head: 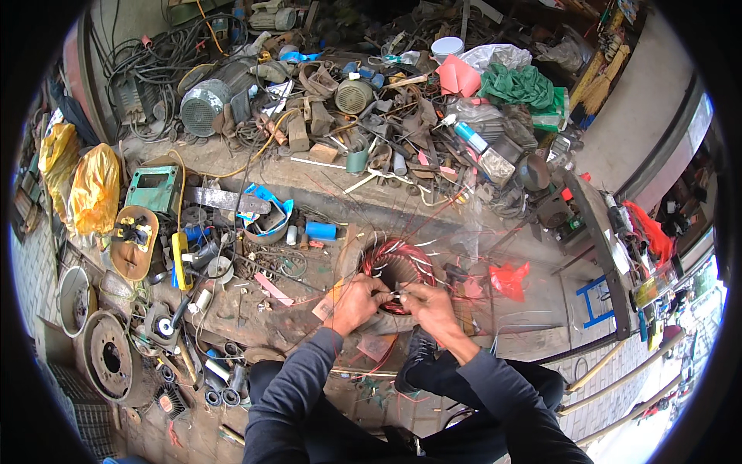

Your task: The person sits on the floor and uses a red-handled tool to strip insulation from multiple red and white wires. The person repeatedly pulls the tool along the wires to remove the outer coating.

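Observation:
Before me stands a motor stator with red copper windings (400,255), its round bore facing up. Thin red lead wires (414,214) fan out from the coils in several directions, and some bear white sleeving. My left hand (357,301) is over the near left rim, thumb and forefinger pinched together. Opposite it, my right hand (432,310) is at the near right rim. Between the fingertips of both hands is a small pale piece (397,294), seemingly sleeving on a wire; the fingers partly hide it.
Left of the stator lie a yellow clamp meter (181,261), a blue cylinder (320,231) and a pink paper strip (273,289). A metal wheel hub (110,356) stands further left. Motors and scrap (353,97) cover the raised ledge beyond. A red plastic bag (510,281) lies at right.

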{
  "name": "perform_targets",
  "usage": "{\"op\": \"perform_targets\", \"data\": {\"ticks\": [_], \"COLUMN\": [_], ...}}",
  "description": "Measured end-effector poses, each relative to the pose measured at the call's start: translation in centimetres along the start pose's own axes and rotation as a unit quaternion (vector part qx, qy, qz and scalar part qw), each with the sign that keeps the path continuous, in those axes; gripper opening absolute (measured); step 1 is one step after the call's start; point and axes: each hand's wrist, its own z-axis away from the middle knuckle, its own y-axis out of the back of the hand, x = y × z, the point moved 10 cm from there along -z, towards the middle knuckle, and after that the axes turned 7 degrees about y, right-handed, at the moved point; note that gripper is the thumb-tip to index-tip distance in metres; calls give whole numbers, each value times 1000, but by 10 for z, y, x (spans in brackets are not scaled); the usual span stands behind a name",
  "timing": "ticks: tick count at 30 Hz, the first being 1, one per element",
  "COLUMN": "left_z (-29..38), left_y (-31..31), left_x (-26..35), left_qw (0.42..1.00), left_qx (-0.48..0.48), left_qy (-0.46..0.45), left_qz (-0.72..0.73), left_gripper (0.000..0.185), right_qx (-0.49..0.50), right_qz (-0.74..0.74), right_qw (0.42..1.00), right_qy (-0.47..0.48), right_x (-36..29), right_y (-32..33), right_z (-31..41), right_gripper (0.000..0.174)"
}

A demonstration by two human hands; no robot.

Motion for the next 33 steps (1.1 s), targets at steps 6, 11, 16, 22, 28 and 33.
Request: {"op": "perform_targets", "data": {"ticks": [6,11,16,22,28,33], "left_z": [-3,1,-1,-6,-8,-2], "left_y": [0,-3,-3,-4,-9,5], "left_x": [1,-7,-6,-17,-19,-4], "left_qw": [1000,1000,999,999,997,997], "left_qx": [-3,12,20,-25,-69,-37], "left_qy": [-24,-14,-38,-9,-30,-61], "left_qz": [18,12,17,-19,29,-25], "left_gripper": [16,15,18,17,16,15], "right_qx": [-7,-10,54,-128,-149,-87], "right_qz": [-62,-71,-93,155,279,197], "right_qw": [995,989,990,971,928,963], "right_qy": [-75,-127,-92,128,196,163], "right_x": [0,-1,7,-20,-55,-39], "right_y": [-14,-17,8,-25,0,-23], "right_z": [-7,-8,6,-16,9,3], "right_gripper": [37,32,34,34,34,39]}}
